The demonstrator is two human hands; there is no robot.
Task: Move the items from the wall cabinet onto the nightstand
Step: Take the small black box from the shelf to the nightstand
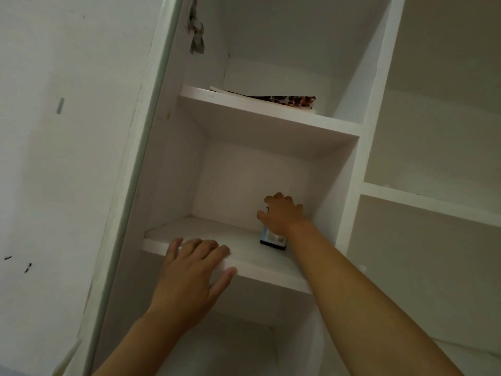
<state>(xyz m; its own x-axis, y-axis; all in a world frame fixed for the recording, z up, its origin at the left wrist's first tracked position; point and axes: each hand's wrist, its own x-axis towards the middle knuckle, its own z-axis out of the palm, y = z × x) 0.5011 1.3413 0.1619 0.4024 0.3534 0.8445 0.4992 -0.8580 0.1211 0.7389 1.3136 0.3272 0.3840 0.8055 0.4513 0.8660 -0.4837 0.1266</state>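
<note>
White wall cabinet [271, 118]: R hand [282, 215] grip wraps small box [272, 237]; L hand [189, 270] flat on shelf edge [265, 272].

The small box [272, 238] bears a blue-and-white label, but its print is too blurred to read.

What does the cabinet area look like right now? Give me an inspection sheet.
Surface: white shelf, middle compartment.
Job's things: small box upright on that shelf; patterned flat item on the shelf above.
Clutter: scuffed patch on the upper inner wall.
Grips: right hand curled round the box; left hand flat on the shelf edge.
Cables: nothing seen.
Surroundings: wall left, more white compartments right; nightstand not in view.
</note>
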